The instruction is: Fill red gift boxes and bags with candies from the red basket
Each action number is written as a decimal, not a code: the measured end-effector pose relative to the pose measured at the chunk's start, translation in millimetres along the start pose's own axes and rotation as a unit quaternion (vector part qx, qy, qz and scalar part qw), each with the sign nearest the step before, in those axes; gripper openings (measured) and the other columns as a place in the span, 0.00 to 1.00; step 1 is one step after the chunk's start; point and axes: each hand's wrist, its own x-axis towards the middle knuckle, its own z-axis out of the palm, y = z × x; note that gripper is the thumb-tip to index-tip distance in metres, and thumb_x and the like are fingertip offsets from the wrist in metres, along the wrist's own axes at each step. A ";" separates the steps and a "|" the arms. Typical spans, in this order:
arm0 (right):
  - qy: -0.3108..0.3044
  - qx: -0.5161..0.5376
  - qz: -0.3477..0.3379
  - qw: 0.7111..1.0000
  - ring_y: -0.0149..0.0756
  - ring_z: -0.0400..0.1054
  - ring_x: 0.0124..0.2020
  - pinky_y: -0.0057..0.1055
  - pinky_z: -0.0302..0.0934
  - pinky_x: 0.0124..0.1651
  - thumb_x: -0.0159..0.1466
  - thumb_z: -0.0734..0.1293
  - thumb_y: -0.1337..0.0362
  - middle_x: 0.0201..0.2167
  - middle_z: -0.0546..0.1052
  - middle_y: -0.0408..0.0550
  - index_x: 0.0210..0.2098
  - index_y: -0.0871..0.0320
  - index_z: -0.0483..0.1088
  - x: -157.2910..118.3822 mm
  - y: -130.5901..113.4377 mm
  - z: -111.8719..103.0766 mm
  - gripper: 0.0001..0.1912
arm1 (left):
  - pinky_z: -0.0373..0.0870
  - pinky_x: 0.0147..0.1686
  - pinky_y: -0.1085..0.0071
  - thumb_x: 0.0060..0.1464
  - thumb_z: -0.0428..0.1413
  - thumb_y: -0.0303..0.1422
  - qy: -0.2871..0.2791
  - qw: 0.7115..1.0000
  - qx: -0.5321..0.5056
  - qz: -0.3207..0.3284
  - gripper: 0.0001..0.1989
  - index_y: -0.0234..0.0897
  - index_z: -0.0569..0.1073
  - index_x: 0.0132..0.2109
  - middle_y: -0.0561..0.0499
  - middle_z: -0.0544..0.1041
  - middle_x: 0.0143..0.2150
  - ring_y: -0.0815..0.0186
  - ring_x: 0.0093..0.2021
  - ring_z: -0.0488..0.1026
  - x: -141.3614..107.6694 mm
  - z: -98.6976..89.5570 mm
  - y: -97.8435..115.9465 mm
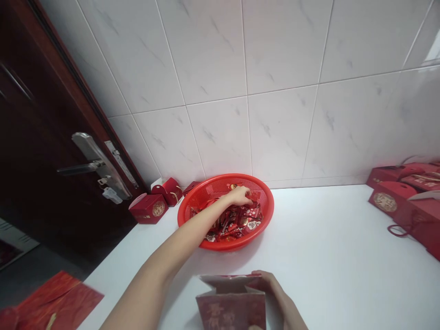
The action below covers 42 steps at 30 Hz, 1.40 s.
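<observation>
Red carton [232, 316], open-topped, was at the near edge of my view, over the white tabletop [319, 238]; my right hand [283, 300] was closed on its right side. My left hand [239, 196] was inside the red basket [225, 246], fingers curled down at the wrapped packets [232, 224]; whether they gripped one, I cannot tell.

Surface and room: the smooth tabletop met a wall of pale, grey-veined tiles [216, 55]. To the left stood a dark reddish-brown door [37, 137] with a metal lever handle [80, 168] and keys [112, 195] hanging at its lock. Grey floor [51, 261] showed below.

Surroundings: the perforated basket was near the wall, beyond the carton, and my left forearm crossed its near-left rim. Two red boxes [149, 211] were grouped left of it, with a further red piece [190, 187] partly behind the rim. More dark-red boxes [388, 201] were clustered at the far right, a cord loop [398, 230] beside them. A red patterned item [58, 302] overlapped the tabletop's lower left edge.

Markings: the carton's front bore faint characters, too blurred to read. Boxes on both sides carried round gold emblems; the packets' print was too small to read.
</observation>
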 end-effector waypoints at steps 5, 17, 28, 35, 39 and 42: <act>-0.005 0.037 -0.015 0.999 0.56 0.66 0.58 0.45 0.59 0.61 0.49 0.74 0.35 0.55 0.73 0.58 0.57 0.52 0.66 1.5 -5.1 1.2 0.44 | 0.72 0.46 0.67 0.56 0.56 0.34 0.002 0.962 -0.261 0.076 0.15 0.36 0.77 0.49 0.47 0.82 0.46 0.62 0.45 0.77 -29.8 -27.0 -5.4; 0.123 0.079 -0.102 0.984 0.41 0.73 0.36 0.40 0.68 0.45 0.65 0.66 0.43 0.40 0.78 0.51 0.49 0.54 0.69 39.6 -58.6 -18.9 0.23 | 0.73 0.49 0.64 0.43 0.63 0.27 0.026 0.808 -0.552 0.205 0.21 0.38 0.77 0.48 0.42 0.74 0.61 0.53 0.55 0.74 -109.6 -21.3 6.4; 0.103 0.148 -0.160 0.971 0.43 0.76 0.40 0.38 0.72 0.42 0.52 0.79 0.53 0.41 0.80 0.49 0.42 0.55 0.71 118.8 -112.8 -9.6 0.24 | 0.69 0.58 0.59 0.44 0.63 0.29 0.119 0.786 -0.550 0.255 0.32 0.43 0.74 0.59 0.45 0.74 0.62 0.51 0.62 0.69 -126.7 -17.6 6.9; 0.044 0.115 -0.166 0.978 0.43 0.76 0.41 0.40 0.71 0.47 0.50 0.80 0.54 0.36 0.80 0.44 0.37 0.53 0.68 144.4 -99.5 -10.0 0.23 | 0.74 0.42 0.66 0.47 0.64 0.47 0.285 0.811 -0.495 0.128 0.19 0.35 0.81 0.38 0.47 0.82 0.36 0.60 0.39 0.77 -112.3 -15.5 8.0; -0.019 0.112 -0.139 0.984 0.44 0.77 0.41 0.41 0.71 0.47 0.47 0.81 0.53 0.37 0.80 0.44 0.39 0.53 0.70 153.0 -103.7 -16.9 0.26 | 0.72 0.37 0.70 0.49 0.62 0.50 0.314 0.806 -0.490 0.111 0.20 0.35 0.80 0.35 0.50 0.80 0.32 0.63 0.34 0.75 -104.4 -11.0 3.2; -0.024 0.079 -0.129 0.988 0.40 0.76 0.39 0.37 0.71 0.45 0.49 0.80 0.53 0.35 0.79 0.42 0.38 0.54 0.71 158.0 -106.9 -22.8 0.23 | 0.72 0.41 0.70 0.52 0.60 0.47 0.335 0.827 -0.436 0.118 0.18 0.35 0.80 0.36 0.50 0.80 0.33 0.63 0.37 0.75 -104.8 -12.3 -1.5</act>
